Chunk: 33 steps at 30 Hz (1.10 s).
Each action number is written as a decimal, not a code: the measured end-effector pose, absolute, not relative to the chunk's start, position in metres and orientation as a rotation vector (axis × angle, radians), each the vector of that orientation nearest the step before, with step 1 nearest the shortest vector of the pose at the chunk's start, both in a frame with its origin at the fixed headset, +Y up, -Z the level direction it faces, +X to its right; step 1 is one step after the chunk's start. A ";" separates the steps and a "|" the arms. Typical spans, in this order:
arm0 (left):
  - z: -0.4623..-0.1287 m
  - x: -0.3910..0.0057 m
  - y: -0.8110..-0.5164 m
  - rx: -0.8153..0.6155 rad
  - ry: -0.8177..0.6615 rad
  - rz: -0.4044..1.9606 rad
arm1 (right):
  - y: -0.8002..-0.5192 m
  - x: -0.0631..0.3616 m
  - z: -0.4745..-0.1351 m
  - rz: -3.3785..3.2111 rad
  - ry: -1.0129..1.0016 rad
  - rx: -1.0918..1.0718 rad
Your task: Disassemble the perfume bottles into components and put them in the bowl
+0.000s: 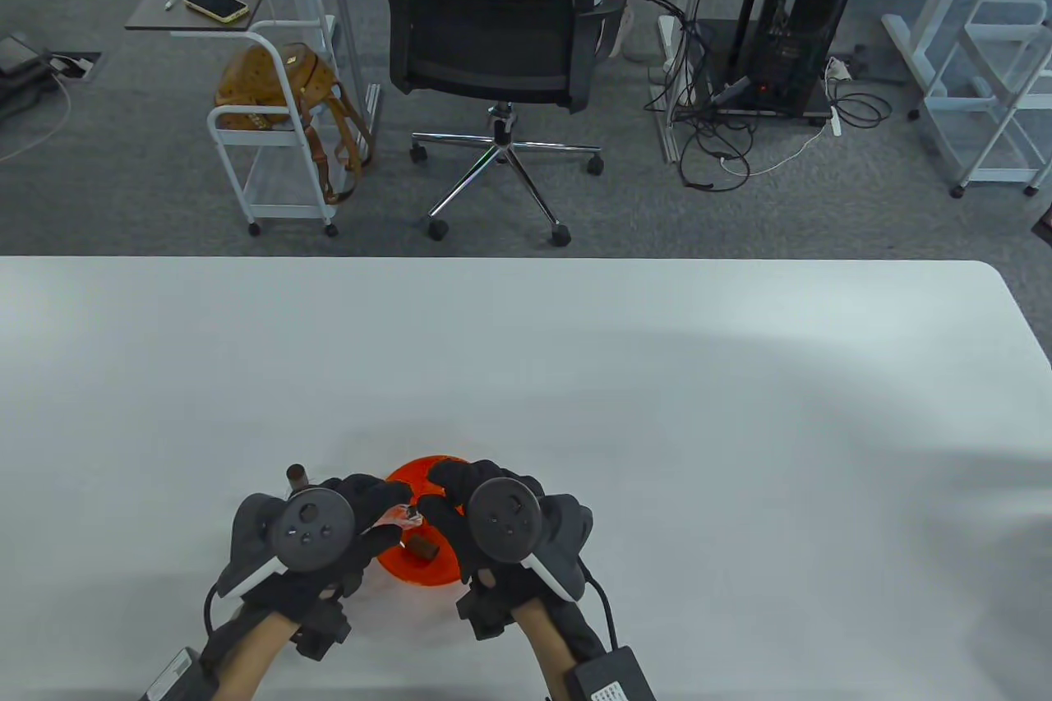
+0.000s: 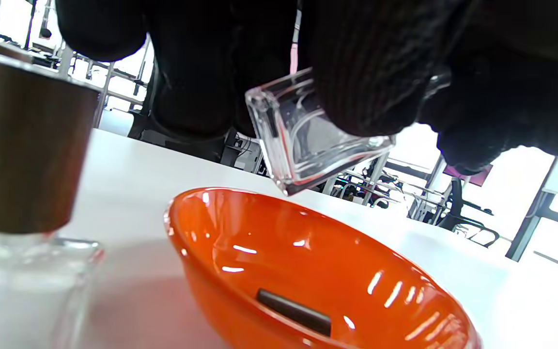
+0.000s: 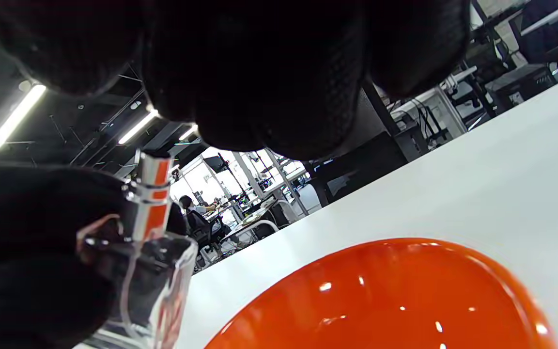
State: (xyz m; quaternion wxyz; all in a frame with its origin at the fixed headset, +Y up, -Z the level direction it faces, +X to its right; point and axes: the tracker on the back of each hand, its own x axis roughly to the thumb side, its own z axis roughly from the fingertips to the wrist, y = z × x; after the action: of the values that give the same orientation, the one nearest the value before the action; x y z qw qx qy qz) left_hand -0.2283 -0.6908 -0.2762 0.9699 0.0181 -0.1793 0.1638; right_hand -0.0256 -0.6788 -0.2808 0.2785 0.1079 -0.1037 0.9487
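Note:
My left hand (image 1: 386,518) holds a small clear glass perfume bottle (image 1: 409,518) above the orange bowl (image 1: 415,469). In the left wrist view its fingers (image 2: 356,72) wrap the tilted bottle (image 2: 303,145) over the bowl (image 2: 308,252). A silver sprayer (image 3: 150,198) stands up from the bottle (image 3: 153,286). My right hand (image 1: 436,494) hovers close over it with curled fingers (image 3: 259,72); a thin gap shows between them and the sprayer's top. A brown cap (image 1: 423,546) lies inside the bowl (image 3: 380,291), and in the left wrist view that cap (image 2: 293,311) rests at the bottom.
A second perfume bottle with a brown cap (image 1: 296,476) stands upright just left of the bowl, behind my left hand; in the left wrist view its cap (image 2: 27,145) fills the left side. White table (image 1: 657,405) stretches away on all sides.

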 end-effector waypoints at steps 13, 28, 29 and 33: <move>-0.271 -0.221 -0.688 0.056 -0.384 0.315 | -0.687 -0.040 -0.278 2.589 -0.243 0.300; -0.273 -0.230 -0.685 0.083 -0.379 0.395 | -0.687 -0.040 -0.277 2.524 -0.240 0.323; -0.273 -0.230 -0.685 0.079 -0.382 0.391 | -0.687 -0.041 -0.277 2.540 -0.258 0.334; -0.271 -0.226 -0.685 0.081 -0.396 0.362 | -0.687 -0.043 -0.276 2.581 -0.272 0.366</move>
State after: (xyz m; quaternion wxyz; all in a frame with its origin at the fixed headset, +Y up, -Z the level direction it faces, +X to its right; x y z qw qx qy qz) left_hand -0.2264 -0.6853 -0.2713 0.9634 0.0402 -0.1957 0.1786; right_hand -0.0426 -0.6874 -0.2755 0.2572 0.1349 -0.1003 0.9516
